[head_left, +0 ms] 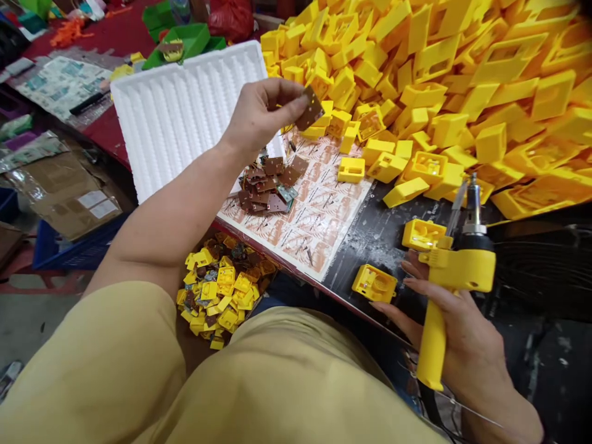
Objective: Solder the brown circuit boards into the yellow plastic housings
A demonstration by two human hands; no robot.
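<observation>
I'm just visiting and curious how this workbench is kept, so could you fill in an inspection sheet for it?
Surface: black tabletop with pale scuffs, partly under a patterned sheet.
Job's things: large heap of yellow cases; pile of brown boards; two open cases near the edge.
Clutter: foam tray tilted beside the boards; mixed yellow and brown pieces below the table edge.
Left hand: pinches a brown board.
Right hand: holds a yellow power tool.
Cables: dark cable at the tool's handle; its far end can't be seen.
Surroundings: cardboard box, green trays.
</observation>
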